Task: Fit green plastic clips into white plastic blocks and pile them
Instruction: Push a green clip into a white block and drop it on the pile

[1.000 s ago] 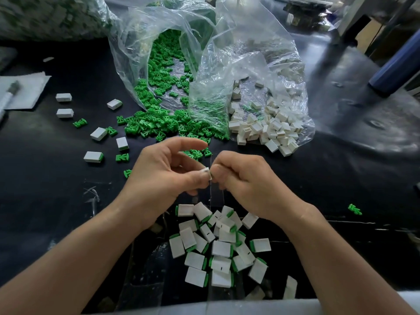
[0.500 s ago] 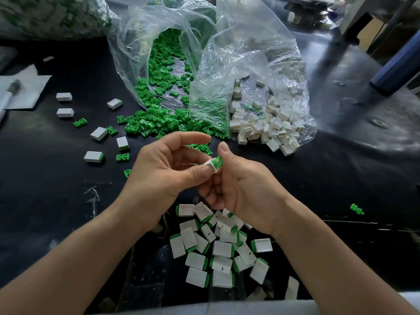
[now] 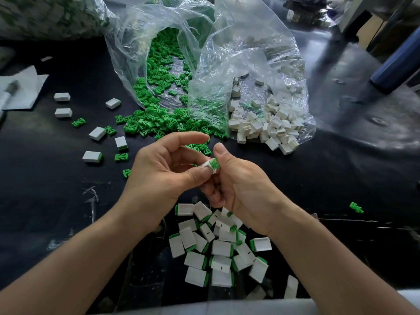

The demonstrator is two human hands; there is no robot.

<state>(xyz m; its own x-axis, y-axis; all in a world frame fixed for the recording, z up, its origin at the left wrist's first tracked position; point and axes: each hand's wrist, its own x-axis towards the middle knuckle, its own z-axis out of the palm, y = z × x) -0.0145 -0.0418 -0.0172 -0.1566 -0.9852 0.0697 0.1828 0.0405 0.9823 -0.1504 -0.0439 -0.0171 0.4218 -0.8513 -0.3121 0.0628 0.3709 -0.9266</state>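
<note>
A pile (image 3: 221,247) is completed; many loose clips (image 3: 159,123) and loose blocks (image 3: 272,126) remain. One white block (image 3: 207,164) is pinched in the left hand (image 3: 163,176) grip; the right hand (image 3: 241,189) grip cannot be told.

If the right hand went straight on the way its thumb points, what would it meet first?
Probably the loose green clips spilled before the bag, though the right hand, holding a white block, may pass above them.
</note>
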